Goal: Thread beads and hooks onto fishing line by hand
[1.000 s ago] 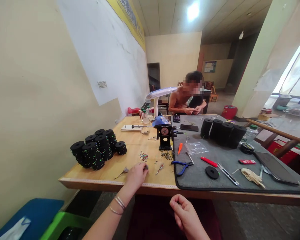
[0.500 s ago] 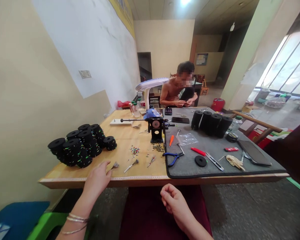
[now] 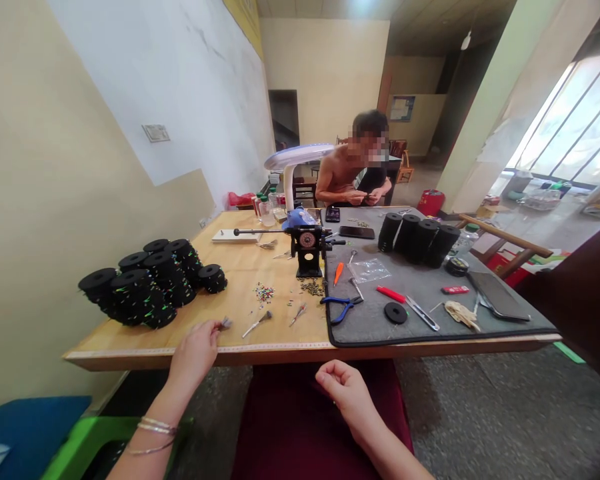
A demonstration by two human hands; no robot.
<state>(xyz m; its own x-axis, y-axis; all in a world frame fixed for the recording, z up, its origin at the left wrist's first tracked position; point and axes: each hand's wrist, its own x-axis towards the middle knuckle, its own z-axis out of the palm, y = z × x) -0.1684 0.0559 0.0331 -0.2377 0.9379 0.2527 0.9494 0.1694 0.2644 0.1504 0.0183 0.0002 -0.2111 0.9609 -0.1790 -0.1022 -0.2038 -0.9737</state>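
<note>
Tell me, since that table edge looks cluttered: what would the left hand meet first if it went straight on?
Probably the small tufted piece at the left hand's fingertips; depth is unclear.

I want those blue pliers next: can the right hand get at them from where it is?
Probably yes: the right hand is below the table edge, the blue pliers lie near that edge, nothing between.

Black spools [image 3: 145,287] carry green and yellow flecks. The table [image 3: 240,280] is pale wood; the mat [image 3: 430,313] is grey. The pliers [image 3: 343,308] have blue handles. The beads [image 3: 264,292] appear multicoloured, though too small to confirm. The lamp [image 3: 295,160] is white with a blue base.
</note>
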